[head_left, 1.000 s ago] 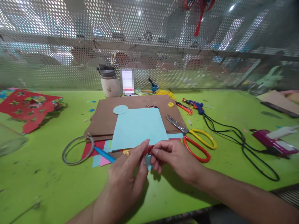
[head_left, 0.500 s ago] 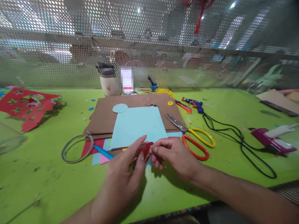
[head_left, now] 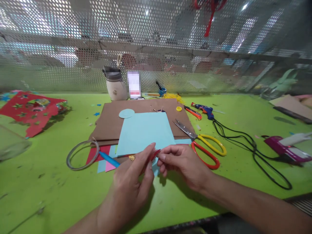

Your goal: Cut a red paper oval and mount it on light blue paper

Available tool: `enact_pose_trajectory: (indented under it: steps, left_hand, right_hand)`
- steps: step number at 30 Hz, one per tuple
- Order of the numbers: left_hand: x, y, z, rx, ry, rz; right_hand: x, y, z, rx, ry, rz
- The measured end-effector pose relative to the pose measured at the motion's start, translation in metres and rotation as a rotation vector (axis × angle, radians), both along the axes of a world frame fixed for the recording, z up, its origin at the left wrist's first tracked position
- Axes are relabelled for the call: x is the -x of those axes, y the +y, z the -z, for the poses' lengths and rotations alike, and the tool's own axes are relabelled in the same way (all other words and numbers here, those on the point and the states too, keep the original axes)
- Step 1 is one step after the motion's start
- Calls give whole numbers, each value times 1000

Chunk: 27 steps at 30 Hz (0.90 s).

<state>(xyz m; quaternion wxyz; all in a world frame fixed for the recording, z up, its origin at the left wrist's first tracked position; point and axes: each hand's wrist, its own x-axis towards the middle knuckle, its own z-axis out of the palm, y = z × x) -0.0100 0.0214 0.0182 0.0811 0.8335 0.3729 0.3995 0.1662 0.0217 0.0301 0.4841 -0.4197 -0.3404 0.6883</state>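
Note:
Between my two hands is a small red paper piece point(head_left: 154, 155), seen nearly edge-on and mostly covered by fingers. My left hand point(head_left: 134, 177) grips it between thumb and fingers. From the other side, the thumb and forefinger of my right hand point(head_left: 179, 162) pinch its right end. Just beyond them a light blue paper sheet point(head_left: 146, 130) lies on brown cardboard point(head_left: 107, 122). Close to my right hand rest scissors point(head_left: 195, 136) with one red and one yellow handle. A blue pen-like tool point(head_left: 109, 159) and a small gold piece point(head_left: 132, 158) are near my left hand.
A wire coil point(head_left: 68, 159) lies at left, near red cut-out paper point(head_left: 46, 113). A tumbler point(head_left: 116, 87) and a phone point(head_left: 134, 84) stand at the back. Rightward are a blue glue gun point(head_left: 206, 110), its black cord point(head_left: 253, 148) and a magenta device point(head_left: 280, 149).
The red piece has turned more edge-on and shows less of its face. Both hands stay in nearly the same place. The view has shifted slightly.

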Motion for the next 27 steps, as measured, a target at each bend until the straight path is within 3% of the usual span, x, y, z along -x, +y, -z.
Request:
enact_pose_trajectory:
  steps: [19, 27]
  left_hand:
    - [3, -2, 3, -108, 85, 53]
    - [-1, 0, 0, -24, 14, 9]
  right_hand:
    - [-3, 1, 1, 40, 5, -29]
    - [0, 2, -2, 20, -10, 8]
